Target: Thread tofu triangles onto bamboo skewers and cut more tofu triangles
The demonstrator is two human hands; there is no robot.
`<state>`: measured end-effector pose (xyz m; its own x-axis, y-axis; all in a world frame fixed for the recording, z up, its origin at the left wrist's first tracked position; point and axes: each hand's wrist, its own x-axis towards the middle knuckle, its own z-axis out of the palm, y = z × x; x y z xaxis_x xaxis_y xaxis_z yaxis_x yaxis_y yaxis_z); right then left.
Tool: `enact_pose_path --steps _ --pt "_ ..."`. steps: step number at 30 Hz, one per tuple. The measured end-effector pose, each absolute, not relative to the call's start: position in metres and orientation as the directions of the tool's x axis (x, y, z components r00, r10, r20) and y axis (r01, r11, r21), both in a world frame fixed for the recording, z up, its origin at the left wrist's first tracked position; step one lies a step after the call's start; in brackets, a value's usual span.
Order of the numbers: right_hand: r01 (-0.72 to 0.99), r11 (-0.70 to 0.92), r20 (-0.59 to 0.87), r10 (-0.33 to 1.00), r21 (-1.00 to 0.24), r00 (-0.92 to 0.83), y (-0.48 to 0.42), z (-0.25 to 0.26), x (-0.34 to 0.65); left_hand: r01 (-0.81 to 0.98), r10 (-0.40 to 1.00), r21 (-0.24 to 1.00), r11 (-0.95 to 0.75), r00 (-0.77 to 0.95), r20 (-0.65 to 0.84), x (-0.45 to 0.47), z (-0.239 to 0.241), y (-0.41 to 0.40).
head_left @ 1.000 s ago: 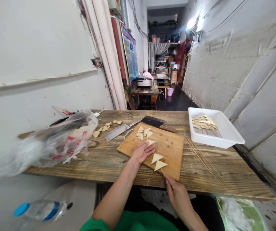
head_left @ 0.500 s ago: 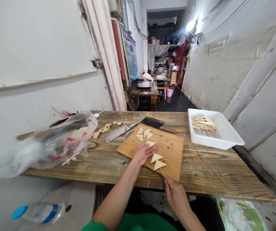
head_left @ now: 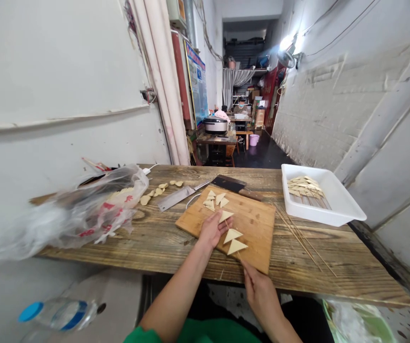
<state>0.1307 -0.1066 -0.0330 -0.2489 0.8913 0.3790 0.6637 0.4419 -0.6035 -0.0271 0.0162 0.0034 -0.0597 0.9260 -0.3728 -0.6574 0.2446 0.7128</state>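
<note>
My right hand [head_left: 260, 288] is closed around the lower end of a thin wooden skewer [head_left: 239, 257] at the cutting board's near edge. Two pale yellow triangular slices [head_left: 237, 246] sit along that skewer. Toward its upper end, my left hand [head_left: 212, 230] pinches another triangular slice [head_left: 225, 216], with the skewer's tip at or in it; exactly how deep I cannot tell. Beneath both hands lies a wooden cutting board [head_left: 253, 224]. Several loose triangular slices [head_left: 210, 200] rest near its far left corner.
Beyond the board lie a cleaver [head_left: 231, 184] and a second broad-bladed knife [head_left: 178, 197]. Bare skewers [head_left: 297, 233] lie to the right, below a white tray [head_left: 344, 200] with filled skewers. A plastic bag [head_left: 108, 209] and round slices [head_left: 153, 193] are left. Another person [head_left: 241, 105] sits far back.
The view has shifted slightly. My left hand still holds the upper slice and my right hand the skewer, with little visible movement between them.
</note>
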Motion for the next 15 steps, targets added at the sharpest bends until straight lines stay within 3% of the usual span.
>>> enact_pose_path --steps 15 --pt "0.673 0.459 0.393 0.881 -0.58 -0.263 -0.1046 -0.0253 0.1323 -0.675 0.923 0.701 0.231 -0.077 -0.378 -0.023 -0.0002 0.0159"
